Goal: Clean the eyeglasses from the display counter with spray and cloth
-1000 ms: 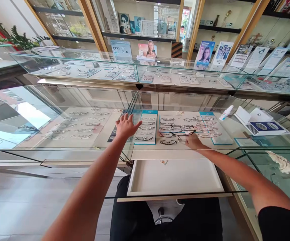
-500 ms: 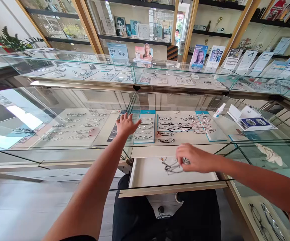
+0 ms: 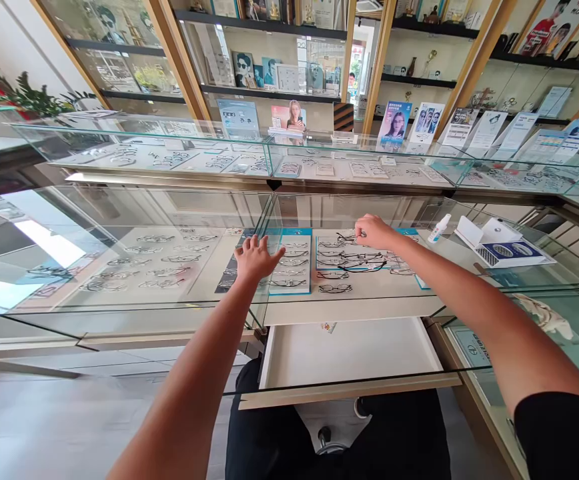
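Note:
My left hand (image 3: 258, 259) is open with spread fingers, over the glass counter near the joint between two display cases. Farther right, my right hand (image 3: 373, 231) is closed, its fingers pinching a pair of dark-rimmed eyeglasses (image 3: 345, 238). Part of that frame hides behind the fingers. Just below this hand, a dark pair of glasses (image 3: 367, 268) lies in front of other thin frames. Two more pairs, one of them a dark frame (image 3: 335, 289), lie nearer me. A column of glasses on a blue-edged display card (image 3: 289, 290) lies right of my left hand.
A white drawer (image 3: 349, 357) stands pulled out above my lap, with a small printed piece (image 3: 328, 327) at its back. Right of my right hand are a white bottle (image 3: 439, 228) and an opened white-and-blue box (image 3: 509, 253). A crumpled cloth (image 3: 544, 316) lies at the right.
My right hand has moved up and away from over the drawer to the far part of the counter, carrying glasses. My left hand has barely moved. The view has tilted slightly upward.

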### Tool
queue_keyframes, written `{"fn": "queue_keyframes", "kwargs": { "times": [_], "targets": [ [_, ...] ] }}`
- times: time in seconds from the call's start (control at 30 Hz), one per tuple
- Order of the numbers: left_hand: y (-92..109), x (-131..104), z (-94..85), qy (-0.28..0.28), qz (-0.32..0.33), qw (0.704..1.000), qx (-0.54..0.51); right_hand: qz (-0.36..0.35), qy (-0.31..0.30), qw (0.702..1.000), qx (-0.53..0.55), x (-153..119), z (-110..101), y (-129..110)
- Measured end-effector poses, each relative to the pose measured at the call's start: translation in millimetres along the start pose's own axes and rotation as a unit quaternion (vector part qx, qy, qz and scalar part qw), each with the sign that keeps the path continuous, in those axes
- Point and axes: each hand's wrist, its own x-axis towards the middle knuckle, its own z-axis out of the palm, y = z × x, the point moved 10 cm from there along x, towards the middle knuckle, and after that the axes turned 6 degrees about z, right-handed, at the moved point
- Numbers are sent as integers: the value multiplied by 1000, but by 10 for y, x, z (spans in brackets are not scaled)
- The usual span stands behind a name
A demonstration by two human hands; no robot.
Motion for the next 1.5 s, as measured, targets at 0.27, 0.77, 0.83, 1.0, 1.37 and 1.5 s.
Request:
{"fn": "queue_keyframes", "kwargs": {
  "times": [0.27,0.77,0.83,1.0,1.37,1.5],
  "targets": [
    [3,-18,5,2,-1,1000,-6,14,-13,999,-31,201,342,235],
    [-13,-8,-2,10,0,1000,-4,11,-10,999,-46,66,400,234],
    [-13,-8,-4,8,0,1000,-4,11,-10,999,-47,16,396,207],
    [-13,-13,-10,4,0,1000,-4,8,2,999,-37,-92,299,117],
    [-25,6,-2,8,-1,1000,2,-192,-45,975,102,-1119,26,-1389],
    [-35,12,2,2,-2,1000,5,-257,-284,923,-28,-1755,1046,-1729]
  ]
}}
